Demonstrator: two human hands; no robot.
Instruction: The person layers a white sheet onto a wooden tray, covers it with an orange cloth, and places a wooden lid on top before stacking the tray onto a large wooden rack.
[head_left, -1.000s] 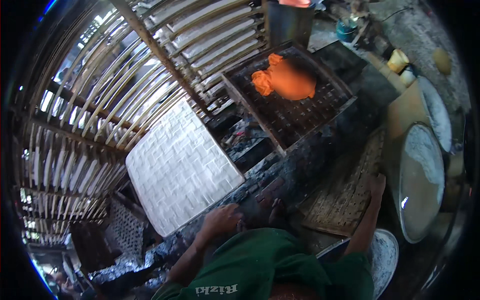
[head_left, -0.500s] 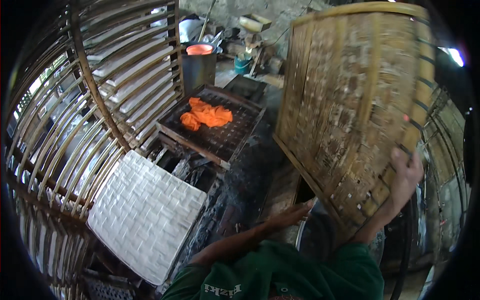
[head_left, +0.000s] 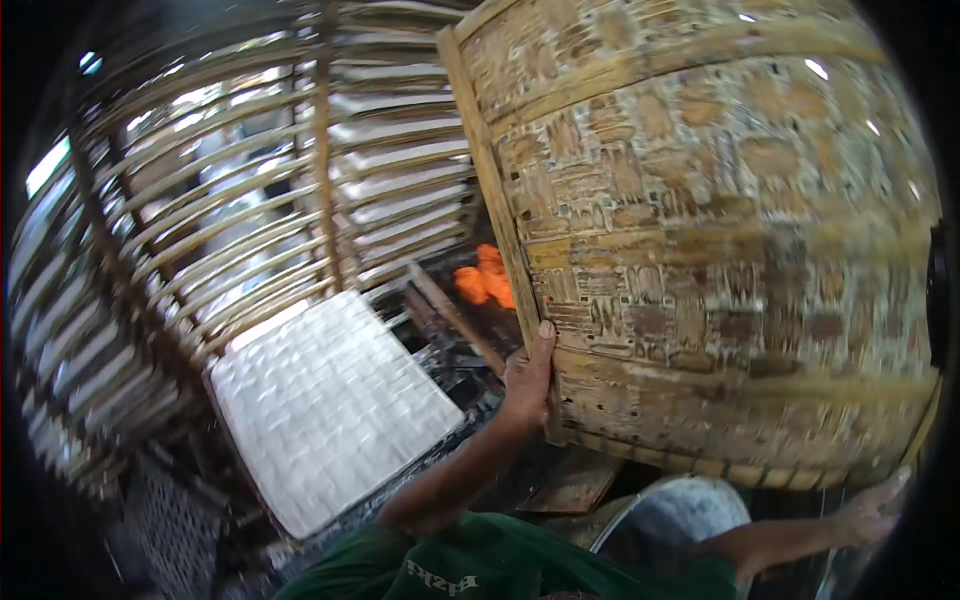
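Note:
A large woven bamboo panel (head_left: 690, 240) with a wooden frame is tilted up in front of me and fills the right half of the view. My left hand (head_left: 530, 375) is closed on its left edge strip, the thumb lying over the near face. Just below the panel's lower right corner is my right hand (head_left: 870, 512), somewhat blurred, its thumb and fingers apart. Whether that hand touches the panel is hard to see. Under the panel's lower edge stands a round metal basin (head_left: 690, 505), partly hidden by my right arm.
A white woven mat (head_left: 330, 410) lies flat at left, beside a slatted bamboo wall (head_left: 250, 200). Behind the panel's left edge, an orange cloth (head_left: 483, 280) shows in part. A dark perforated crate (head_left: 170, 535) sits low at left. A small board (head_left: 572, 480) lies near the basin.
The panel has turned and come closer, covering more of the view. My left hand has risen to its left edge; my right hand has left the side edge and dropped to the lower right. The view has shifted.

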